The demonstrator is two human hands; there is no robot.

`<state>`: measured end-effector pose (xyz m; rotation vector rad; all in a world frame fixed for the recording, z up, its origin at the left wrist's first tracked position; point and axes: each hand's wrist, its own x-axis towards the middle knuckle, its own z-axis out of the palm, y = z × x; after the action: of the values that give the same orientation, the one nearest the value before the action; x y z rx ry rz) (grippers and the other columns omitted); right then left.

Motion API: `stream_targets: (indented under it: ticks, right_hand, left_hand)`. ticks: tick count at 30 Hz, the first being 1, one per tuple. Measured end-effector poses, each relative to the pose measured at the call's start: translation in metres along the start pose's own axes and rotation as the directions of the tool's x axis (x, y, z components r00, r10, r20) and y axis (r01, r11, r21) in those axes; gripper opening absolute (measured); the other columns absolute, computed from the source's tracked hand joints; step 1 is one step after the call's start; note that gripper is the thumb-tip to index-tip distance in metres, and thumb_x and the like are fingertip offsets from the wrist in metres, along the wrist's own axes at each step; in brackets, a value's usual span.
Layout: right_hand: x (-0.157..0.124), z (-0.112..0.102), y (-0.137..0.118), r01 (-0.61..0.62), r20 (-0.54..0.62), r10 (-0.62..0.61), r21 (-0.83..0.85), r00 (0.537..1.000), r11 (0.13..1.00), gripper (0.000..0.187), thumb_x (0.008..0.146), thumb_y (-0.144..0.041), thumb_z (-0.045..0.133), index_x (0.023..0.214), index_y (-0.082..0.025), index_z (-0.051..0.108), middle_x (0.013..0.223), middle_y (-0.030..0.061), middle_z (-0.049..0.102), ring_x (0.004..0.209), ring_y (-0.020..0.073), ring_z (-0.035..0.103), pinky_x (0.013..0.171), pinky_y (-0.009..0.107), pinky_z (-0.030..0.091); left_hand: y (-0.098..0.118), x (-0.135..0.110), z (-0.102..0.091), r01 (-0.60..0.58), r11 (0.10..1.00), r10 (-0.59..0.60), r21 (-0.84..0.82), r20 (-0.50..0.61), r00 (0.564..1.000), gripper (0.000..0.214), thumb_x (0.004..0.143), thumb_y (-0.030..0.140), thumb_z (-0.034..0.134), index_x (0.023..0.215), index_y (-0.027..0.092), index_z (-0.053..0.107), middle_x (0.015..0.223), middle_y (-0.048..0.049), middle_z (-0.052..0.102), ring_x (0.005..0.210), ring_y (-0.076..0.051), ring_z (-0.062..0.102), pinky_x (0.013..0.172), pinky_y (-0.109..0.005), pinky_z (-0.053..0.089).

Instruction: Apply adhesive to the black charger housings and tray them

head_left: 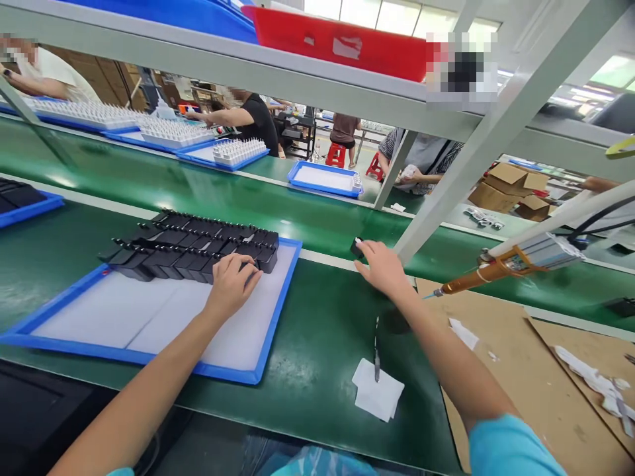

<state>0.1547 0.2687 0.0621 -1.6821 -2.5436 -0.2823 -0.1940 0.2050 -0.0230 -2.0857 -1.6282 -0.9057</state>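
My left hand (233, 281) is at the right front of the rows of black boxes (171, 258), its curled fingers around a box in the front row, partly hidden by the hand. These boxes have small shiny pins along their tops and stand on a white-lined blue tray (262, 344). To the right, my right hand (383, 268) reaches over the green conveyor belt's near edge. A small black box (355, 248) is at its fingertips; the thumb is spread below it, and the far fingers are partly hidden.
Tweezers (377, 360) lie on white paper (380, 396). An orange-brown dispensing tool (476, 277) with a blue tip hangs over cardboard (486, 357). A slanted metal post (446, 185) stands beyond my right hand. Blue trays and other people are across the green belt (317, 228).
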Motion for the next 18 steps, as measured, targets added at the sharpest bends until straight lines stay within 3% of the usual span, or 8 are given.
stream_targets:
  ticks: [2,4,8,11,14,16,18]
  right_hand:
    - [0.048,0.005,-0.002,-0.108,0.049,0.109,-0.026,0.993,0.994,0.048,0.091,-0.039,0.052,0.133,-0.015,0.047,0.136,0.0154,0.052,0.123,0.0293,0.05,0.098,0.047,0.046]
    - [0.083,0.012,-0.002,-0.187,0.128,0.192,-0.048,0.973,0.981,0.043,0.089,-0.04,0.057,0.125,-0.016,0.053,0.128,0.0111,0.056,0.115,0.0251,0.056,0.095,0.048,0.049]
    - [0.106,0.021,-0.002,-0.19,0.24,0.191,-0.025,0.952,0.981,0.035,0.09,-0.037,0.058,0.118,-0.016,0.057,0.12,0.0085,0.06,0.104,0.0203,0.061,0.089,0.043,0.054]
    - [0.092,0.018,-0.006,-0.088,0.244,0.071,0.061,0.967,0.994,0.035,0.09,-0.037,0.057,0.118,-0.016,0.057,0.119,0.0084,0.06,0.103,0.02,0.061,0.088,0.043,0.054]
    - [0.056,0.008,-0.017,0.076,0.176,-0.111,0.194,0.978,0.978,0.04,0.089,-0.034,0.06,0.125,-0.019,0.053,0.12,0.008,0.062,0.107,0.0204,0.061,0.091,0.041,0.052]
    - [0.023,-0.002,-0.026,0.179,0.112,-0.216,0.273,0.97,0.945,0.046,0.087,-0.029,0.062,0.131,-0.024,0.049,0.119,0.0063,0.065,0.108,0.0195,0.06,0.09,0.035,0.051]
    - [-0.012,-0.012,-0.035,0.258,0.068,-0.296,0.33,0.953,0.908,0.048,0.086,-0.028,0.062,0.131,-0.028,0.048,0.116,0.0038,0.066,0.106,0.0185,0.061,0.088,0.033,0.05]
  left_hand:
    - [-0.001,-0.001,0.0,-0.033,0.999,0.033,0.003,0.011,0.999,0.023,0.093,0.031,0.052,0.079,0.018,0.064,0.1,-0.0109,0.064,0.103,-0.028,0.049,0.083,-0.042,0.035]
    - [-0.001,-0.002,0.0,-0.066,0.998,0.066,-0.005,0.022,0.998,0.022,0.093,0.031,0.053,0.078,0.019,0.065,0.097,-0.0098,0.064,0.1,-0.027,0.049,0.081,-0.04,0.034]
    - [0.001,-0.003,0.0,-0.095,0.994,0.096,-0.045,0.029,0.995,0.024,0.092,0.031,0.055,0.073,0.018,0.063,0.094,-0.0088,0.064,0.099,-0.026,0.05,0.08,-0.038,0.034]
    - [0.0,-0.002,0.001,-0.084,0.991,0.09,-0.101,0.055,0.994,0.029,0.091,0.033,0.056,0.067,0.018,0.061,0.092,-0.0084,0.064,0.097,-0.025,0.05,0.08,-0.038,0.036]
    - [0.001,0.002,-0.004,-0.066,0.985,0.085,-0.162,0.111,0.99,0.031,0.09,0.035,0.057,0.065,0.018,0.062,0.092,-0.0086,0.064,0.097,-0.025,0.051,0.082,-0.039,0.039]
    - [0.009,0.004,-0.013,-0.063,0.973,0.1,-0.221,0.161,0.982,0.025,0.09,0.036,0.058,0.074,0.019,0.065,0.099,-0.0091,0.065,0.101,-0.026,0.053,0.087,-0.041,0.042]
    - [0.026,0.004,-0.024,-0.07,0.948,0.144,-0.311,0.22,0.965,0.021,0.089,0.038,0.06,0.095,0.02,0.066,0.112,-0.0099,0.064,0.108,-0.026,0.054,0.095,-0.044,0.042]
